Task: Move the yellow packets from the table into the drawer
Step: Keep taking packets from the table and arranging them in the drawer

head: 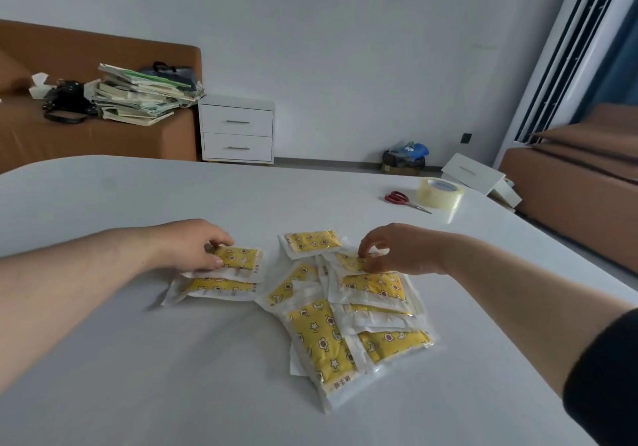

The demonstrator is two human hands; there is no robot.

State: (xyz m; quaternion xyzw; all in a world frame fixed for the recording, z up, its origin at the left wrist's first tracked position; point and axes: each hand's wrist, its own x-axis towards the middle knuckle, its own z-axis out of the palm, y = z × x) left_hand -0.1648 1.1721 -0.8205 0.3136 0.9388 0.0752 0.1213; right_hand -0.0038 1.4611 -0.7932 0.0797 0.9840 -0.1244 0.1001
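Note:
Several yellow packets in clear wrappers lie in a loose heap (348,311) on the white table (138,359). A small stack of two packets (228,274) sits apart at the left. My left hand (193,245) grips the top packet of that stack by its left end. My right hand (390,248) pinches a packet (348,261) at the far side of the heap. A white cabinet with two shut drawers (237,129) stands against the far wall.
Red-handled scissors (404,200) and a roll of clear tape (439,193) lie at the table's far right. A brown sofa (51,141) with stacked books (138,96) is at the back left. A loose white drawer (473,172) lies on the floor beyond the table.

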